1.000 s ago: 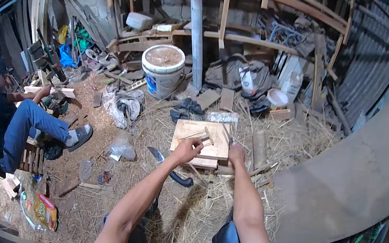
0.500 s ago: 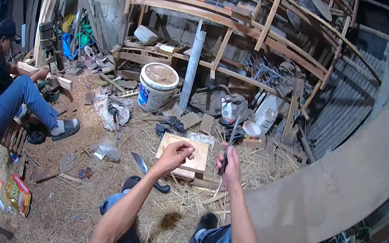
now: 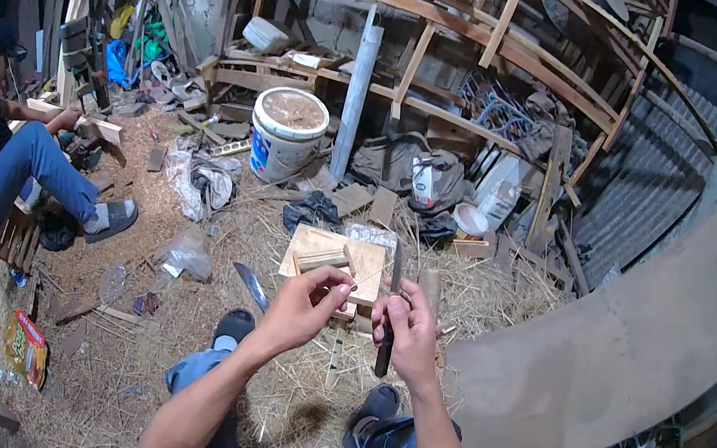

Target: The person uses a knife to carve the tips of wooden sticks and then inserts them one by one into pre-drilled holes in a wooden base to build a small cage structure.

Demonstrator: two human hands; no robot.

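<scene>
My right hand (image 3: 409, 332) is closed round the dark handle of a knife (image 3: 396, 275), whose blade points upward. My left hand (image 3: 310, 304) is pinched, thumb against fingers, in front of a low wooden block (image 3: 311, 238). Something thin may be between its fingertips, too fine to make out. Short pale pieces of split wood or bamboo (image 3: 323, 260) lie on top of the block. A round pale stick end (image 3: 430, 287) shows just behind my right hand. Left of the block, on the ground, lies a larger blade (image 3: 251, 286), its handle hidden by my left arm.
Another person (image 3: 12, 148) sits at the far left, holding a length of wood. A white bucket (image 3: 288, 136) stands beyond the block beside an upright grey pipe (image 3: 358, 96). A curved brown sheet (image 3: 594, 376) fills the right side. Straw covers the ground.
The knife and my right hand have come inward and lower, nearer my left hand. Pale pieces now show on the block. The view has tilted slightly downward.
</scene>
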